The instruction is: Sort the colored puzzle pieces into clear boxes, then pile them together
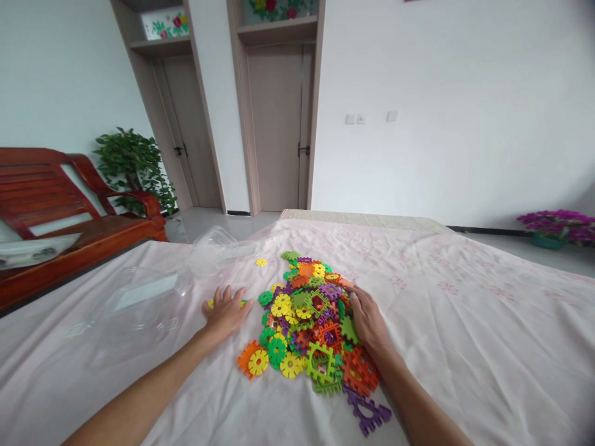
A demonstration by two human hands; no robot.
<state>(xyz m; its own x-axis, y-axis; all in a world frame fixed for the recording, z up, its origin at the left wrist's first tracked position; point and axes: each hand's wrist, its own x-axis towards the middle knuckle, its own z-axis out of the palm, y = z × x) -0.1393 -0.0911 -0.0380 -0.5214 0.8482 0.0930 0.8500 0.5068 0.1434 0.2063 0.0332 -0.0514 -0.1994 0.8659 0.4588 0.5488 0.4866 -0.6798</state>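
Note:
A heap of plastic interlocking pieces in yellow, green, orange and purple lies on the cloth between my hands. Some are round notched discs, others toothed squares and triangles. My left hand lies spread, palm down, left of the heap, over a few yellow and green pieces that mostly hide beneath it. Against the heap's right side rests my right hand, its fingers stretched out along the pieces. A purple triangular piece sits at the near right edge, and one yellow disc lies apart at the far left.
Two clear plastic containers, one nearer and one farther, lie left of the heap on the pale flowered cloth. Beyond stand a wooden bench, a leafy plant and doors. Purple flowers are at the far right.

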